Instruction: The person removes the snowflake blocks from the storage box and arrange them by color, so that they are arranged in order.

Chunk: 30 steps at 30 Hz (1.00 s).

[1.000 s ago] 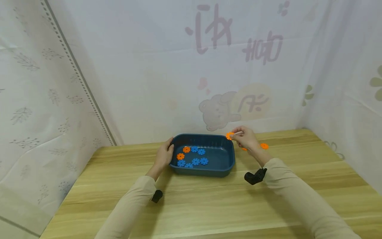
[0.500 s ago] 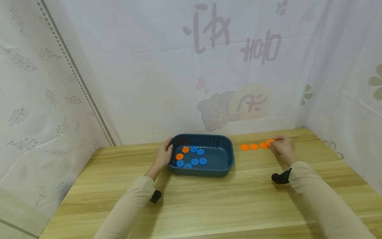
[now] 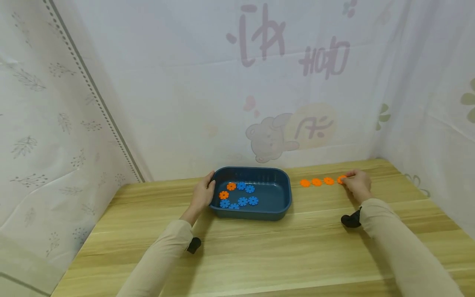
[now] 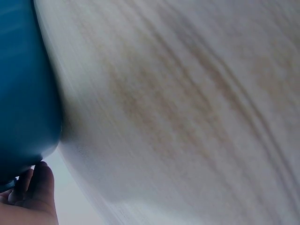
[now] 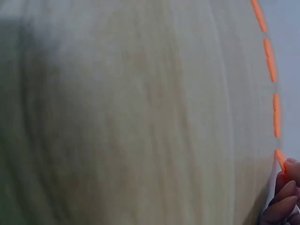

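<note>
My left hand (image 3: pixel 203 192) grips the left end of a dark blue rectangular basin (image 3: pixel 256 214), thumb over the rim and fingers outside. In the left wrist view, fingertips (image 4: pixel 43 180) press against the basin's outer corner. Inside lie several blue notched plastic discs (image 3: pixel 253 201) and two orange ones, one of them an orange disc (image 3: pixel 224 195) near the left wall. My right hand (image 3: pixel 359 184) pinches an orange notched disc (image 3: pixel 341 179) at the right end of a row on the table. The right wrist view shows this disc (image 5: pixel 281 161) tilted, one edge at the tabletop.
Three orange discs (image 3: pixel 316 182) lie flat in a line between the basin and my right hand. The wooden table (image 3: pixel 259 255) ends at a white patterned cloth (image 3: pixel 208 103) behind. Black devices, such as the right wrist camera (image 3: pixel 350 220), hang beneath both sleeves.
My right hand has carried the orange disc from above the basin's right rim to the row's right end and lowered it to the table. The left hand and basin stay put.
</note>
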Tool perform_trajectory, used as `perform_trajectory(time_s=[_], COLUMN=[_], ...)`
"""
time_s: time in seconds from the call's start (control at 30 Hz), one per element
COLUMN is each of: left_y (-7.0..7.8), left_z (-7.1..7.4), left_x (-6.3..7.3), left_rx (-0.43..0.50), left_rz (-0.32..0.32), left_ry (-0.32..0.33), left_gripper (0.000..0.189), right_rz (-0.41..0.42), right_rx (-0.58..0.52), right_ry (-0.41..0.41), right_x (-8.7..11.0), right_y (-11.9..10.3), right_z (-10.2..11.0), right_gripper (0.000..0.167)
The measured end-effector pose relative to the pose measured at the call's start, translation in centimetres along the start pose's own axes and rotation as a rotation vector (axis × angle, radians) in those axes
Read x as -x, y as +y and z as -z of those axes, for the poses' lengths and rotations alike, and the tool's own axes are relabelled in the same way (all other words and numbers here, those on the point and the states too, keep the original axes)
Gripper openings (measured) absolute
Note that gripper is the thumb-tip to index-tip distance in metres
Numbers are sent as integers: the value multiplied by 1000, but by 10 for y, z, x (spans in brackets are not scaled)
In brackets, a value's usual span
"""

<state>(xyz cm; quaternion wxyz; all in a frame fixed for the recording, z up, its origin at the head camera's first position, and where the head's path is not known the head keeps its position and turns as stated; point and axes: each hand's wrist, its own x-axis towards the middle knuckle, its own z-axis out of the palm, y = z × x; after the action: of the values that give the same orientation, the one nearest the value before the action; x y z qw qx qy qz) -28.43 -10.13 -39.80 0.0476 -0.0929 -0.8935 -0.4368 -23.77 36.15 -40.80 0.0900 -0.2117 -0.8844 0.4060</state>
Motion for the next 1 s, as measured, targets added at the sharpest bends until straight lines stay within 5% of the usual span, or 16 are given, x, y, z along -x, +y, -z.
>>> perform_trajectory(time_s=[0.6, 1.0], left_y=[1, 1], left_z=[1, 1], left_x=[0, 3], left_rx=[-1, -8], left_rz=[12, 17], left_ry=[-19, -2], left_gripper=[44, 44], right_rz=[-1, 58], right_rx=[155, 51], right_ry=[41, 12], right_x=[-5, 3], right_y=[-6, -7], right_z=[-8, -8], right_gripper=[23, 33])
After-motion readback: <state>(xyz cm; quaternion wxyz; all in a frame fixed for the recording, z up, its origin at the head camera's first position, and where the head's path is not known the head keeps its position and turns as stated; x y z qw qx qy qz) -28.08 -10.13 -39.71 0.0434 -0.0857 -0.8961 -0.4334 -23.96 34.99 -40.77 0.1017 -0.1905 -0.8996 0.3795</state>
